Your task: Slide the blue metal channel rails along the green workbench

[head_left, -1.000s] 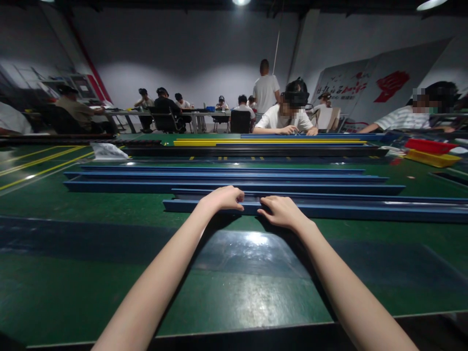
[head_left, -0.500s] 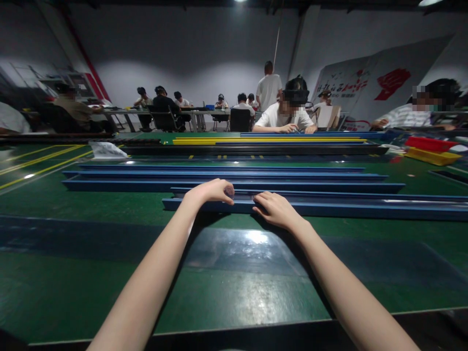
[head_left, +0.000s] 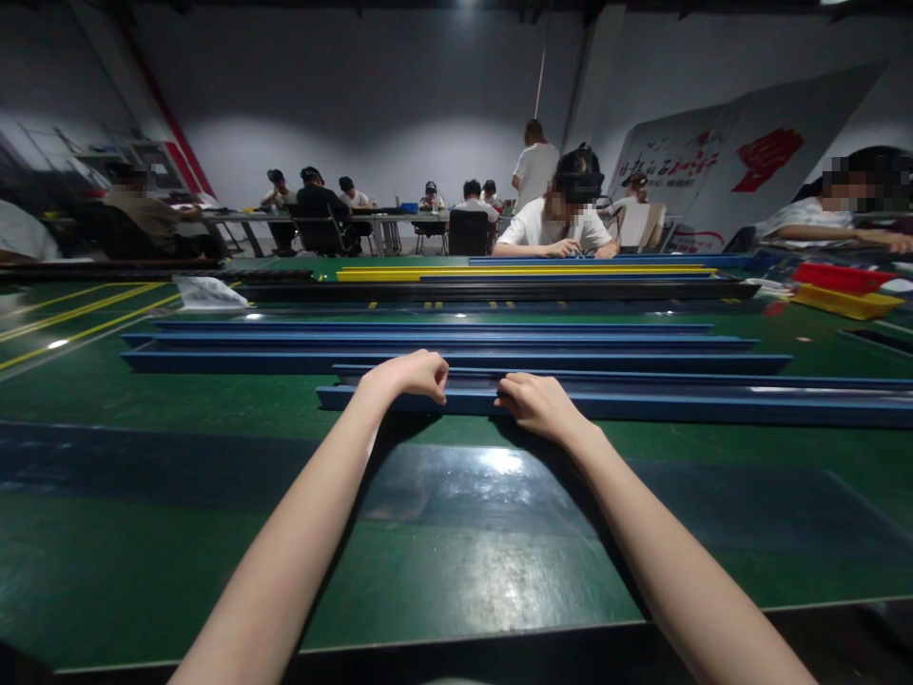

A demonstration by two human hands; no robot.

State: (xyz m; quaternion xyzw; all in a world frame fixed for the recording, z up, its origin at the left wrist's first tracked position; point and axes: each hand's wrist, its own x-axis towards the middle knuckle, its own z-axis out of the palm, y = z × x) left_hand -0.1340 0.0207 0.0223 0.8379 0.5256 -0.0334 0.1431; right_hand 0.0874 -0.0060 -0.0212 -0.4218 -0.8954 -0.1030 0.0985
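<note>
The nearest blue channel-shaped rail (head_left: pixel 685 411) lies lengthwise across the table in front of me. Over its left part is my left hand (head_left: pixel 417 374), its fingers curled together and pointing down at the channel. To the right of it, a short gap away, my right hand (head_left: pixel 534 400) is also closed, knuckles up, at the rail's front wall. Whatever is in either hand's fingers is too hidden to name. A clear plastic sheet (head_left: pixel 435 490) lies flat on the green table (head_left: pixel 214 571), under and between my forearms.
More blue rails (head_left: pixel 214 362) lie parallel just behind. Farther off are a black rail (head_left: pixel 499 291), a yellow rail (head_left: pixel 399 274) and a crumpled plastic bag (head_left: pixel 208 292). Red (head_left: pixel 845 278) and yellow bins (head_left: pixel 848 303) stand at right. A co-worker (head_left: pixel 553 224) sits opposite; others sit behind.
The fingers of both my hands have closed from a looser, more open curl. The hands and the blue rail have hardly shifted. At right, a co-worker's arm has reached out.
</note>
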